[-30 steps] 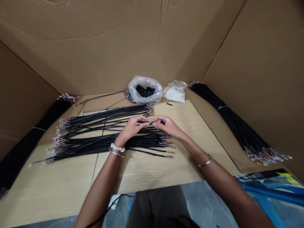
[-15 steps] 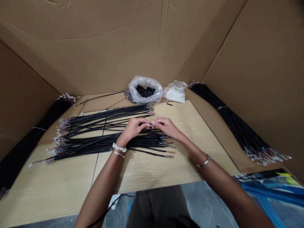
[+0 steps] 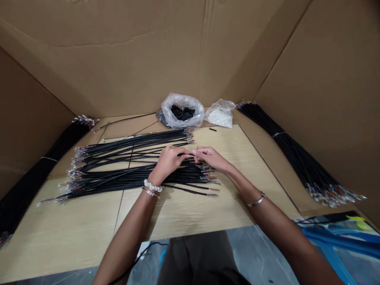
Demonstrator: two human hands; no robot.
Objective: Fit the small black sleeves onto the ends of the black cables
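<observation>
Both hands meet over a spread of thin black cables (image 3: 124, 166) with coloured wire ends, lying on a light wooden table (image 3: 184, 213). My left hand (image 3: 169, 160) pinches the end of one black cable between thumb and fingers. My right hand (image 3: 209, 157) pinches the same cable end from the right, fingertips touching the left hand's. Whether a small part sits between the fingertips is too small to tell. Bracelets ring both wrists.
At the back stand a clear bag of small black parts (image 3: 181, 113) and a bag of white parts (image 3: 220, 115). Tied cable bundles lie along the right (image 3: 297, 158) and left (image 3: 32, 178) cardboard walls. A short black piece (image 3: 211, 129) lies near the bags.
Both hands have shifted slightly right and lowered toward the cable pile, staying pinched together on the cable end. The cables on the table have not moved.
</observation>
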